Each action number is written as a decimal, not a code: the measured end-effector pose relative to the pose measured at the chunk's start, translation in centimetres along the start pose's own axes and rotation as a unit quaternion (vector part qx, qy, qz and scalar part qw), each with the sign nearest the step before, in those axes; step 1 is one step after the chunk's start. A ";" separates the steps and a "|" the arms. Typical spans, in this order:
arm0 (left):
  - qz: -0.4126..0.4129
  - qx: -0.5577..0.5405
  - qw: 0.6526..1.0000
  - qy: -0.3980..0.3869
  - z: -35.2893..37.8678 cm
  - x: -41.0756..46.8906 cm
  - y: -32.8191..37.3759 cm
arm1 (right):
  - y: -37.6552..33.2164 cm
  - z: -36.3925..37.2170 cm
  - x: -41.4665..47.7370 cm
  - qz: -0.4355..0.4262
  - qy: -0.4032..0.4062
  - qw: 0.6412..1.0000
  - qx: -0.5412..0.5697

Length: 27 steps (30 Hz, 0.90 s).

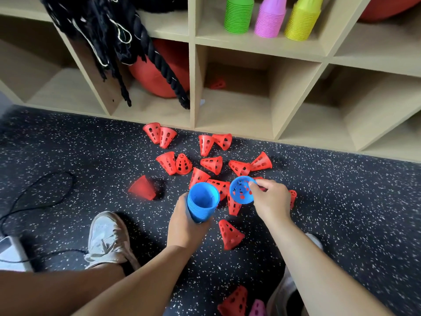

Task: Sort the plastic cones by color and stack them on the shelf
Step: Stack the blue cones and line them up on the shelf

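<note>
Left hand (186, 224) is wrapped round a blue stack (202, 201) of nested cones, mouth up, held above the floor (341, 201). Right hand (271, 201) pinches a single blue cone (241, 190) by its rim, just beside the stack and not yet in it.

The step in hand looks like gathering the blues. Next, the loose cone needs turning tip-first and lining up with the stack's mouth so it seats. No other loose blue shows, so the stack may then be ready for the shelf (296, 51).

Up in one compartment stand a green stack (238, 15), a pink stack (271, 18) and a yellow stack (301, 19) – whether a fourth fits beside them I cannot tell.

Red cones (211, 164) lie scattered on the floor between the hands and the shelf, tipped every way, with one far back in a lower compartment. They are the bulk of what is left, and reaching forward means clearing them. A pink cone (257, 308) sits at the bottom edge.

To the left, a black rope (145, 42) hangs across a red ball (157, 71). A shoe (109, 238) and a cable (45, 190) are well apart from the cones.
</note>
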<state>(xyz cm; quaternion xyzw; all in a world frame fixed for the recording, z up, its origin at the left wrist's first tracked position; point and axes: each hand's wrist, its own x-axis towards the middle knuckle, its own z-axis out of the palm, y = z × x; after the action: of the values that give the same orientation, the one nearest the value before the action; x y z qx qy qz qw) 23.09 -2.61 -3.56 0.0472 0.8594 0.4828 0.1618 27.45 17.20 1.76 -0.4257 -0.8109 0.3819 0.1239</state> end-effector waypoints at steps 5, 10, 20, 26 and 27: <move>0.002 -0.018 1.000 0.012 -0.5 0.6 0.2 | -3.9 -0.8 -0.5 0.022 0.042 0.985 0.166; 0.017 -0.028 0.999 0.013 -0.7 0.8 0.6 | -7.7 -1.4 -1.5 -0.035 -0.067 0.983 0.169; 0.074 -0.053 0.996 0.010 -0.5 1.3 2.1 | -5.6 -1.0 -2.0 -0.070 -0.252 0.959 0.107; 0.091 -0.052 0.994 -0.013 -0.6 1.5 2.8 | -4.4 0.5 -3.3 -0.101 -0.252 0.960 0.068; 0.087 -0.056 0.995 -0.011 -0.6 1.6 3.0 | -4.6 0.7 -3.4 -0.114 -0.231 0.964 0.062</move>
<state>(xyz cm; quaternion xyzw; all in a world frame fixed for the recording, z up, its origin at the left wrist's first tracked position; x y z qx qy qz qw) 21.17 -1.11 -1.16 0.1181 0.8220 0.5416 0.1305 26.43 12.58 5.09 -0.2221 -0.8353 0.5030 0.0018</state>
